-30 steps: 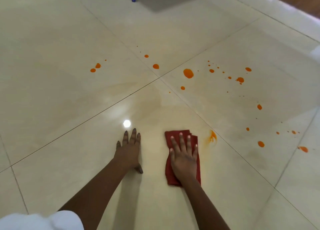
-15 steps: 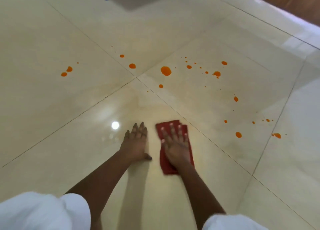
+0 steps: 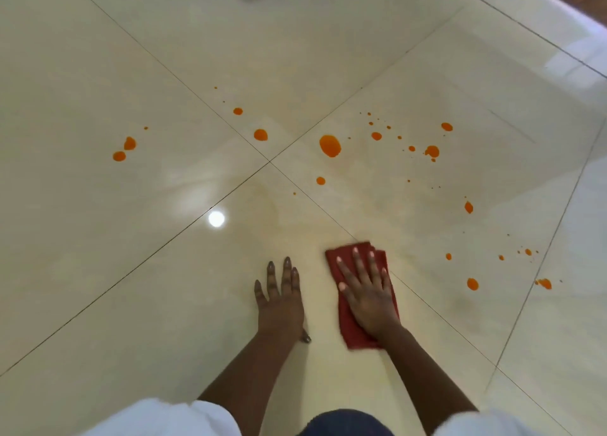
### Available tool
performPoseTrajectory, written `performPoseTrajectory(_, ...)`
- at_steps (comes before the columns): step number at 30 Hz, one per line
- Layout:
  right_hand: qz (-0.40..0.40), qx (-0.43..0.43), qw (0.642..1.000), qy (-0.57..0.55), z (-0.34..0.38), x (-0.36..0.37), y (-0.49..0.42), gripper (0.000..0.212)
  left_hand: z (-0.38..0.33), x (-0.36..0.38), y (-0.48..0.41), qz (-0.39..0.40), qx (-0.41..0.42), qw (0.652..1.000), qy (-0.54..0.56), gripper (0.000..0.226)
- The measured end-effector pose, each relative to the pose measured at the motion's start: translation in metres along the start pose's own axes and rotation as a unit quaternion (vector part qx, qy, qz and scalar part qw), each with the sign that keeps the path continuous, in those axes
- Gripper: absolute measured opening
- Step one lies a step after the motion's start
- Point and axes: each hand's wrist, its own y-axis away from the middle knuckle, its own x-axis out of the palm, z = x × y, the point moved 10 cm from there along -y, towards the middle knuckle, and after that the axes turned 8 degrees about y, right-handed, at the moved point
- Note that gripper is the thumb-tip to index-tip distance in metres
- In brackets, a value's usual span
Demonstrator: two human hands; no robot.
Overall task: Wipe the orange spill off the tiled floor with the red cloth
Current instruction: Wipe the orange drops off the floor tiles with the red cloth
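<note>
The folded red cloth (image 3: 348,330) lies flat on the cream tiled floor (image 3: 131,255). My right hand (image 3: 368,291) presses down on it with fingers spread, covering most of it. Just left of it, my left hand (image 3: 279,299) rests flat and bare on the tile, holding nothing. Orange spill drops are scattered ahead and to the right: the largest drop (image 3: 329,145) beyond the tile joint, two drops (image 3: 124,149) far left, and several small ones (image 3: 472,284) right of the cloth. The tile around the cloth shows a faint yellowish smear.
Dark grout lines cross at a joint (image 3: 269,161) ahead of my hands. A ceiling light reflects as a bright spot (image 3: 216,219) on the glossy tile. A raised pale edge (image 3: 558,25) runs along the upper right. My white sleeves and dark trousers (image 3: 345,424) fill the bottom.
The orange smear beside the cloth one second ago is gone. My right hand slid the cloth left toward my left hand, then back to the right. My left hand stayed planted.
</note>
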Motion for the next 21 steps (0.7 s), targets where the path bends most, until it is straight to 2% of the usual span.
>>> performPoseTrajectory(2, 0.0, 0.009, 1.0, 0.0, -0.026, 0.005, 0.027, 0.057, -0.001, -0.001, 0.002, 0.003, 0.002, 1.0, -0.013, 0.133)
performPoseTrajectory(5, -0.016, 0.131, 0.991, 0.007, -0.096, -0.01, 0.004, 0.059, -0.003, 0.0, 0.0, -0.003, -0.007, 1.0, -0.019, 0.133)
performPoseTrajectory(7, -0.021, 0.175, 0.984, -0.009, -0.108, -0.025, -0.036, 0.055, -0.003, -0.001, -0.005, -0.002, -0.009, 1.0, -0.021, 0.135)
performPoseTrajectory(8, -0.025, 0.163, 0.986, 0.002, -0.094, -0.03, -0.052, 0.055, -0.004, -0.001, -0.006, -0.005, -0.004, 1.0, -0.028, 0.136)
performPoseTrajectory(10, -0.034, 0.085, 0.996, 0.017, -0.042, -0.025, -0.059, 0.056, -0.005, -0.005, -0.003, -0.006, 0.011, 0.999, -0.035, 0.139)
performPoseTrajectory(12, -0.052, -0.024, 0.998, 0.036, 0.009, -0.002, -0.027, 0.057, -0.002, -0.008, -0.007, -0.015, 0.024, 0.999, -0.03, 0.143)
performPoseTrajectory(14, -0.069, -0.075, 0.994, 0.031, 0.009, 0.009, 0.016, 0.05, -0.002, -0.008, -0.013, -0.015, 0.039, 0.999, -0.034, 0.149)
performPoseTrajectory(16, -0.083, -0.025, 0.996, 0.03, -0.034, 0.001, 0.021, 0.05, -0.007, -0.008, -0.02, -0.013, 0.049, 0.998, -0.023, 0.153)
performPoseTrajectory(18, -0.094, 0.057, 0.994, 0.018, -0.068, -0.02, -0.012, 0.056, -0.011, -0.009, -0.026, -0.012, 0.039, 0.999, 0.007, 0.153)
performPoseTrajectory(20, -0.071, 0.108, 0.992, -0.007, -0.068, -0.032, -0.057, 0.053, -0.021, -0.013, -0.03, -0.012, 0.039, 0.999, 0.019, 0.15)
performPoseTrajectory(21, -0.064, 0.102, 0.993, -0.006, -0.053, -0.035, -0.072, 0.052, -0.027, -0.018, -0.033, -0.02, 0.049, 0.999, 0.015, 0.149)
